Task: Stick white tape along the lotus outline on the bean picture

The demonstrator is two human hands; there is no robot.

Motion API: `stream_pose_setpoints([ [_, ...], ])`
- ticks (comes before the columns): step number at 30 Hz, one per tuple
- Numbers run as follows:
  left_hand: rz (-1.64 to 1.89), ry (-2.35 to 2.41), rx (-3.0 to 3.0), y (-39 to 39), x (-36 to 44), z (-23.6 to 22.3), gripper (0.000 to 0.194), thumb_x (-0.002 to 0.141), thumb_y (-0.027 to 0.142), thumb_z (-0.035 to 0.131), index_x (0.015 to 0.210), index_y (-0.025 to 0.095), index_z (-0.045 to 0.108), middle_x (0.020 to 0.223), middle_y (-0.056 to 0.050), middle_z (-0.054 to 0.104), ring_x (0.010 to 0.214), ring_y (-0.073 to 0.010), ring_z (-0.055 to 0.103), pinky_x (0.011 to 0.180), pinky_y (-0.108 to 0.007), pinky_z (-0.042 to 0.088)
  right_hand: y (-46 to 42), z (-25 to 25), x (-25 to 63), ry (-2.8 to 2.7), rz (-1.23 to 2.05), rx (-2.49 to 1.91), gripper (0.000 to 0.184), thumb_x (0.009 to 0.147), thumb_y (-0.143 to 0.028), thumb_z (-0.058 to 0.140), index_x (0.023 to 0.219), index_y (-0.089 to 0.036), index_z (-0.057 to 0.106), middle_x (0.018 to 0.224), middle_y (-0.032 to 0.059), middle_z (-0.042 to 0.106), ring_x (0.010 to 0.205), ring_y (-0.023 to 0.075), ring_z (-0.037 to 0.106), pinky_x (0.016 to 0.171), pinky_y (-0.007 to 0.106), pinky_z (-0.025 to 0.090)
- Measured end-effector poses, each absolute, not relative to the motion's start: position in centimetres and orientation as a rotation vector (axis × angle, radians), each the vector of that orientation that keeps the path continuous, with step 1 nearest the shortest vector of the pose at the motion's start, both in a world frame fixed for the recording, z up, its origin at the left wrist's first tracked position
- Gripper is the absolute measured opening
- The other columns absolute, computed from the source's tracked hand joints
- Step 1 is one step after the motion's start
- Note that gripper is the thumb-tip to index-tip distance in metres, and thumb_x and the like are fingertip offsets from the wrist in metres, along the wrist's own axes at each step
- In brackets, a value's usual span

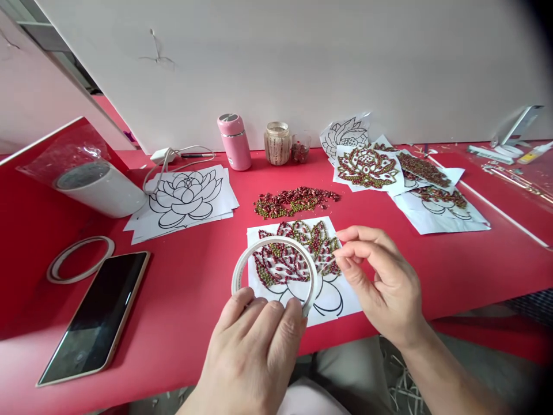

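Note:
My left hand (259, 346) grips a roll of white tape (237, 265), held up over a sheet with a lotus drawing (328, 300). Thumb and fingers of my right hand (384, 282) are pinched together at the sheet's right side. A thin pale strip of tape (327, 266) runs from the roll to those fingertips. Red and green beans (276, 268) fill the upper petals of the drawing, seen partly through the ring. Its lower petals are bare outlines. Just behind the sheet lies a loose pile of red and green beans (298, 200).
Left are a phone (95, 317), another tape roll (80, 259), a white cylinder (101, 187) and blank lotus sheets (185, 199). A pink flask (234, 143) and glass jar (277, 144) stand at the back. Bean-covered pictures (369, 167) lie right, near a glue bottle (534, 153).

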State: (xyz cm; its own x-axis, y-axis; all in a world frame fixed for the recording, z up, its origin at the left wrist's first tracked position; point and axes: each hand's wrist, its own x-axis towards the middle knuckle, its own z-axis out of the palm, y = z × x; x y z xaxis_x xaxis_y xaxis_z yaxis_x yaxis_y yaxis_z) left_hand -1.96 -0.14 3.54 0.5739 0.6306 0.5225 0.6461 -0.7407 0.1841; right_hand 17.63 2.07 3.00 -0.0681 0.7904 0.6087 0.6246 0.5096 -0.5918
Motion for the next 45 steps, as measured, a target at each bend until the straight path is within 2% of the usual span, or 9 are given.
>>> stream_pose_setpoints([
  [4,-0.868,-1.130,-2.672,-0.1,-2.1,3.9,0.019,0.082,0.012,0.048,0.100,0.008,0.053,0.063,0.000,0.057,0.056,-0.0108,0.049,0.071,-0.033,0.038,1.9,3.2,17.1,-1.800,0.043,-1.244,0.009,0.084,-0.010,0.051,0.088,-0.016,0.056,0.099,0.0043,0.055,0.089,0.0115,0.053,0.079,0.022,0.044],
  [7,-0.860,-1.161,-2.579,0.0,-2.4,4.1,0.022,0.081,0.014,0.050,0.101,0.006,0.053,0.060,-0.001,0.055,0.054,-0.0114,0.048,0.066,-0.032,0.039,1.7,3.2,16.8,-1.803,0.057,-1.286,0.009,0.085,-0.010,0.049,0.088,-0.016,0.055,0.099,0.0046,0.055,0.089,0.0114,0.053,0.080,0.022,0.043],
  [11,-0.733,-1.211,-2.502,-0.2,-3.3,4.1,0.031,0.080,0.015,0.051,0.109,0.005,0.051,0.059,-0.001,0.055,0.054,-0.0131,0.049,0.060,-0.031,0.038,1.3,2.9,16.9,-1.777,0.160,-1.328,0.008,0.087,-0.012,0.046,0.083,-0.016,0.053,0.094,0.0040,0.056,0.086,0.0107,0.053,0.076,0.020,0.042],
  [15,-0.581,-1.228,-2.482,-0.6,-4.6,3.7,0.035,0.082,0.012,0.043,0.117,0.007,0.048,0.056,0.001,0.051,0.052,-0.0138,0.050,0.064,-0.034,0.038,0.6,2.2,17.4,-1.735,0.284,-1.403,0.010,0.088,-0.016,0.044,0.081,-0.017,0.051,0.084,0.0013,0.057,0.076,0.0090,0.053,0.067,0.018,0.041],
  [22,-0.266,-1.255,-2.480,-1.9,-5.8,2.7,0.034,0.079,0.006,0.035,0.108,0.010,0.052,0.057,0.002,0.052,0.044,-0.0123,0.047,0.066,-0.036,0.036,-1.1,-0.1,18.0,-1.731,0.369,-1.606,0.015,0.088,-0.023,0.045,0.074,-0.018,0.048,0.062,-0.0039,0.048,0.055,0.0080,0.044,0.053,0.018,0.036],
  [28,-0.195,-1.339,-2.547,-2.0,-5.9,1.1,0.030,0.080,0.007,0.032,0.099,0.015,0.054,0.058,0.002,0.058,0.048,-0.0136,0.054,0.061,-0.032,0.034,-2.9,-2.2,18.0,-1.785,0.368,-1.534,0.010,0.089,-0.020,0.043,0.080,-0.019,0.049,0.068,-0.0025,0.053,0.058,0.0086,0.049,0.058,0.018,0.039],
  [33,-0.272,-1.413,-2.700,-1.7,-5.5,0.0,0.024,0.083,0.011,0.033,0.094,0.016,0.054,0.053,0.005,0.058,0.043,-0.0123,0.053,0.053,-0.028,0.034,-4.3,-3.7,18.5,-1.775,0.353,-1.547,0.010,0.089,-0.020,0.042,0.082,-0.020,0.049,0.070,-0.0001,0.057,0.059,0.0113,0.054,0.058,0.020,0.042],
  [36,-0.294,-1.486,-2.755,-1.7,-5.2,-0.3,0.022,0.086,0.015,0.032,0.089,0.017,0.054,0.047,0.006,0.055,0.039,-0.0129,0.051,0.051,-0.028,0.035,-4.5,-4.4,18.8,-1.787,0.326,-1.578,0.010,0.089,-0.022,0.043,0.082,-0.020,0.050,0.071,0.0003,0.058,0.061,0.0125,0.056,0.060,0.021,0.043],
  [45,-0.058,-1.532,-2.671,-1.3,-4.0,-0.3,0.026,0.086,0.030,0.036,0.076,0.021,0.059,0.043,0.005,0.053,0.038,-0.0176,0.051,0.050,-0.032,0.036,-4.1,-5.1,20.3,-1.823,0.139,-1.654,0.011,0.086,-0.024,0.048,0.078,-0.019,0.053,0.069,0.0008,0.061,0.062,0.0131,0.057,0.063,0.023,0.043],
])
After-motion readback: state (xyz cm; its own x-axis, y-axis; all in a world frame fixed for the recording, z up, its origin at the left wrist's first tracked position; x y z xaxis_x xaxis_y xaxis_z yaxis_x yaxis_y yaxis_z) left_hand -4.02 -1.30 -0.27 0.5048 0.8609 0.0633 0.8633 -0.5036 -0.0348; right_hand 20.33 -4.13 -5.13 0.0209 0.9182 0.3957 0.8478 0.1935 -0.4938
